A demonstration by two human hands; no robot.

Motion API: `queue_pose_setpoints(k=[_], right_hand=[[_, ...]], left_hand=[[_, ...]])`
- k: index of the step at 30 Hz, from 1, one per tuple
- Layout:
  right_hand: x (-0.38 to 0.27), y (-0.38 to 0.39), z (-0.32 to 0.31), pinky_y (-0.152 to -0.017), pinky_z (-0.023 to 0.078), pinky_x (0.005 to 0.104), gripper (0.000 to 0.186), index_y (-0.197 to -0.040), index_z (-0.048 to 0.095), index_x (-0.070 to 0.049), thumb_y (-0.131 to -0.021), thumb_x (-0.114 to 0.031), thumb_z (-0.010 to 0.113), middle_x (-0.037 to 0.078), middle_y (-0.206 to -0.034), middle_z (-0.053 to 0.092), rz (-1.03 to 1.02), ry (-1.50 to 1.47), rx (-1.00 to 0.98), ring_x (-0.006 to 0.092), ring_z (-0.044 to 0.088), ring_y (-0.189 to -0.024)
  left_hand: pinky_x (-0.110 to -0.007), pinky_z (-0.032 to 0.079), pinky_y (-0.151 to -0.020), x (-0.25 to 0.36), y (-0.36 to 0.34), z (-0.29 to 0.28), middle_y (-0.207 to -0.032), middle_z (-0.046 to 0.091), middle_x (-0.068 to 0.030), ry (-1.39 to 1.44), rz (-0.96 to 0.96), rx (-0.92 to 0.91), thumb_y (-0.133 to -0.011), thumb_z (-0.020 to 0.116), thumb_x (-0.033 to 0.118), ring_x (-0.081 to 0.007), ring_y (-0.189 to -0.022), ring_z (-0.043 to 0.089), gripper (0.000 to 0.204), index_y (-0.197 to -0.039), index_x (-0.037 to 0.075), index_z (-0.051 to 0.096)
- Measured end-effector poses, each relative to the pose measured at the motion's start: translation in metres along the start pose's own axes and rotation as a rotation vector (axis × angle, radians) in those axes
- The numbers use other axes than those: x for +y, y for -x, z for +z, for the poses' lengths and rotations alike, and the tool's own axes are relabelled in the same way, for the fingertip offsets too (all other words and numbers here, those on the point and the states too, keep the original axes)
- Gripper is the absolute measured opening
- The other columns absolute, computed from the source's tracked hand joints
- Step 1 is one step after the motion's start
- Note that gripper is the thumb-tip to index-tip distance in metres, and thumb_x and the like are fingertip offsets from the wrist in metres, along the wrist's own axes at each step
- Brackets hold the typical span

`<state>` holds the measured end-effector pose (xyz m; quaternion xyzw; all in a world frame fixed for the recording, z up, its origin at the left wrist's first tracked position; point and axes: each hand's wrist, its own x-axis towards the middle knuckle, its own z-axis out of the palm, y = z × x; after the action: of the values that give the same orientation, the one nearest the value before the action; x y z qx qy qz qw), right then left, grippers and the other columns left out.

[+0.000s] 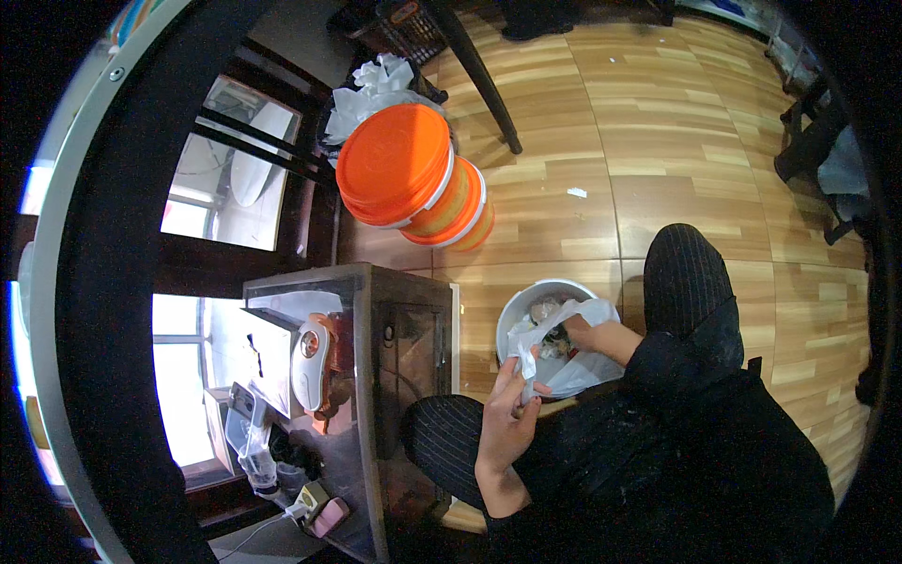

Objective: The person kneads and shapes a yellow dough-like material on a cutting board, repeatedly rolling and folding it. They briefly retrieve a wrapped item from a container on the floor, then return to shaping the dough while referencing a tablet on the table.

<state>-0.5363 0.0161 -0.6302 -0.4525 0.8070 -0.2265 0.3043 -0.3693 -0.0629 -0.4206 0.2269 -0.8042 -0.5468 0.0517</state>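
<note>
On the floor between my shoes stands a white round bin [505, 324], lined with a thin white plastic bag [584, 374]. Crumpled rubbish [554, 340] shows inside it. At the bin's near left rim my left hand [510, 418] is closed, pinching a gathered edge of the bag between thumb and fingers. My right hand [601, 338] reaches in over the right side, beside the upper part of the bag. Its fingertips point down into the bin and are hidden, so what they touch cannot be made out.
Left of the bin is a dark cabinet [413, 310] with a white and orange device [312, 362] on top. Orange-lidded buckets [395, 164] are stacked beyond, before a bin holding a white bag [381, 80]. A dark leg [479, 85] slants nearby. Stools [813, 141] stand right.
</note>
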Motion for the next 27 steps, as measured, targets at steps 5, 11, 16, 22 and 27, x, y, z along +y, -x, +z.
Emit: queue_pose_setpoints(k=[5, 11, 16, 22, 27], right_hand=[[0.004, 0.002, 0.044, -0.078, 0.048, 0.0404, 0.023, -0.093, 0.063, -0.003, -0.074, -0.015, 0.055, 0.014, -0.094, 0.063, -0.129, 0.321, -0.411, 0.0296, 0.060, -0.093], [0.033, 0.022, 0.062, -0.072, 0.048, 0.0409, 0.026, -0.089, 0.060, -0.002, -0.069, -0.016, 0.057, 0.013, -0.087, 0.063, -0.384, 0.239, -0.393, 0.0314, 0.061, -0.081], [-0.007, 0.078, 0.027, -0.064, 0.049, 0.0462, 0.028, -0.095, 0.058, -0.001, -0.071, -0.014, 0.054, 0.017, -0.085, 0.061, -0.314, -0.002, -0.495, 0.0340, 0.061, -0.076], [-0.090, 0.102, -0.022, -0.061, 0.048, 0.0455, 0.018, -0.085, 0.054, -0.001, -0.071, -0.011, 0.053, 0.017, -0.078, 0.056, -0.368, -0.192, -0.152, 0.0345, 0.060, -0.069], [-0.100, 0.039, 0.026, -0.070, 0.047, 0.0410, 0.028, -0.096, 0.054, -0.002, -0.069, -0.011, 0.056, 0.017, -0.093, 0.058, -0.381, 0.001, -0.334, 0.0317, 0.060, -0.077]], left_hand=[[-0.023, 0.045, -0.071, 0.006, -0.003, 0.002, -0.127, 0.040, -0.0200, 0.039, -0.028, 0.009, -0.075, 0.044, -0.013, -0.0145, -0.084, 0.057, 0.053, -0.127, -0.001, 0.043], [-0.023, 0.046, -0.071, 0.004, -0.010, 0.001, -0.127, 0.038, -0.0186, 0.031, 0.018, 0.072, -0.075, 0.042, -0.014, -0.0149, -0.082, 0.057, 0.055, -0.129, -0.002, 0.040], [-0.024, 0.047, -0.071, -0.002, -0.013, 0.000, -0.127, 0.038, -0.0184, 0.097, 0.008, 0.085, -0.073, 0.041, -0.013, -0.0166, -0.083, 0.058, 0.056, -0.128, -0.003, 0.040], [-0.026, 0.047, -0.072, -0.004, -0.029, -0.003, -0.129, 0.038, -0.0182, 0.020, 0.079, 0.090, -0.071, 0.041, -0.010, -0.0174, -0.084, 0.059, 0.057, -0.128, -0.004, 0.039], [-0.024, 0.046, -0.073, -0.003, -0.053, 0.003, -0.130, 0.035, -0.0176, 0.168, 0.035, 0.045, -0.073, 0.040, -0.012, -0.0155, -0.083, 0.056, 0.056, -0.129, -0.005, 0.037]])
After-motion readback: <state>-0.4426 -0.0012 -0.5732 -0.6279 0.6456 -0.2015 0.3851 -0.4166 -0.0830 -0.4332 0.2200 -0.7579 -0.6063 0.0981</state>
